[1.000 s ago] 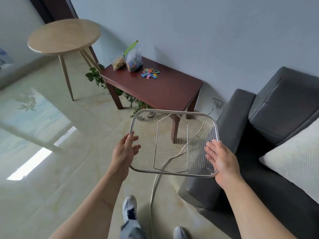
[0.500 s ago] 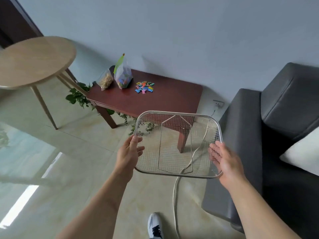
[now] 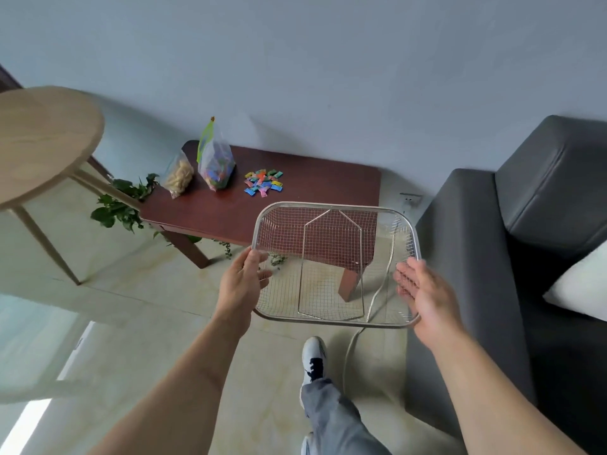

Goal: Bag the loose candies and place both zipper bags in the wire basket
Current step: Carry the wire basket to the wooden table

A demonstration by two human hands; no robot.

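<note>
I carry an empty wire basket (image 3: 335, 205) in the air in front of me. My left hand (image 3: 241, 284) grips its left rim and my right hand (image 3: 423, 290) holds its right side. Beyond it stands a dark red wooden table (image 3: 308, 182). On the table lies a pile of loose coloured candies (image 3: 263, 182). Left of the pile stand two zipper bags: one with coloured candies and a green zipper top (image 3: 215, 160), and a smaller one with tan contents (image 3: 177, 174).
A round light-wood table (image 3: 42, 139) stands at the left. A green plant (image 3: 121, 205) sits on the floor by the red table. A dark grey sofa (image 3: 525, 231) with a white cushion (image 3: 581, 284) fills the right. A white cable (image 3: 349, 349) runs over the floor by my foot (image 3: 313, 356).
I have walked closer to the red table with the basket in both hands. The table, bags and candies look larger and nearer, and my right foot has stepped forward.
</note>
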